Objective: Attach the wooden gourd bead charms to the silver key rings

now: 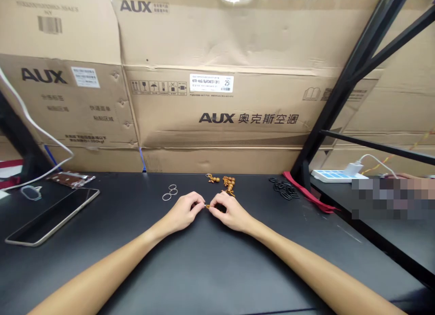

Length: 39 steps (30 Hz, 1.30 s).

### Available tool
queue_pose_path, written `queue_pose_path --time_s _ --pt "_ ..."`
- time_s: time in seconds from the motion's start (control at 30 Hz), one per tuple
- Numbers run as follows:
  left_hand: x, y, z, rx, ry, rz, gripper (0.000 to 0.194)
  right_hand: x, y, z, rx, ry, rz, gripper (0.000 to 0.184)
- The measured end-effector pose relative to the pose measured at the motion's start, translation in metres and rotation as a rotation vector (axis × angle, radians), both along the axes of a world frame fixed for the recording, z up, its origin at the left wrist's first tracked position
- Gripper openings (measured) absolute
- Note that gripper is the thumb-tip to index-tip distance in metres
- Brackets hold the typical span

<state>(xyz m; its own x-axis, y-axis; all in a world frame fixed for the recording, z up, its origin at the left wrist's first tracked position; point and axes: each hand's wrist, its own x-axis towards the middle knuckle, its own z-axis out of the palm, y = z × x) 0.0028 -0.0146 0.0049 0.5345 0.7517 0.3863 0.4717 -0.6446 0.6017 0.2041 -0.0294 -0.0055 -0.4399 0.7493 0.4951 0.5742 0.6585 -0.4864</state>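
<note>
My left hand (184, 211) and my right hand (231, 211) meet over the black table, fingertips almost touching. A small orange-brown cord loop (208, 206) pokes out from the pinch of my right thumb and finger. My left fingers are pinched at its left side, where a tiny pale glint shows; what they hold is mostly hidden. Just beyond my right hand lie beaded charms (229, 183) with round golden-brown beads, and another beaded charm (214, 179) with a ring sits to their left. Several silver metal rings (166, 196) rest left of my left hand.
Black loops (284, 189) lie in a pile at the right, near a red strap (309, 193) and a black metal frame (307, 152). At left are a phone (50, 219) and a brown wrapper (72, 179). Cardboard boxes (217, 156) stand behind; a power strip (331, 176) sits right.
</note>
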Motion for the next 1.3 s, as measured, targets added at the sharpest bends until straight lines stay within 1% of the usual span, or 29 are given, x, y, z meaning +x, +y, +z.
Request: queue_pose_path --time_s 0.2,0.53,0.7,0.83,1.3 --pt "0.0002 -0.0026 0.0024 -0.050 0.005 -0.045 0.023 -0.0002 0.0009 -0.0023 -0.007 -0.001 0.002 0.011" --pt "-0.0007 -0.0037 0.0059 -0.168 -0.001 -0.034 0.026 -0.0005 0.0009 -0.0016 0.011 -0.021 0.012 0.013" --pt "-0.0011 -0.0037 0.0073 -0.188 0.001 -0.048 0.029 -0.0015 -0.0007 -0.0014 0.040 -0.043 0.018 0.014" --pt "-0.0021 -0.0027 0.0070 -0.210 0.002 -0.064 0.028 -0.0014 -0.0016 -0.0005 0.034 -0.063 0.016 0.016" --pt "-0.0029 0.0002 0.0084 -0.255 -0.007 -0.060 0.032 -0.0006 -0.0001 -0.0011 0.036 -0.078 0.026 0.023"
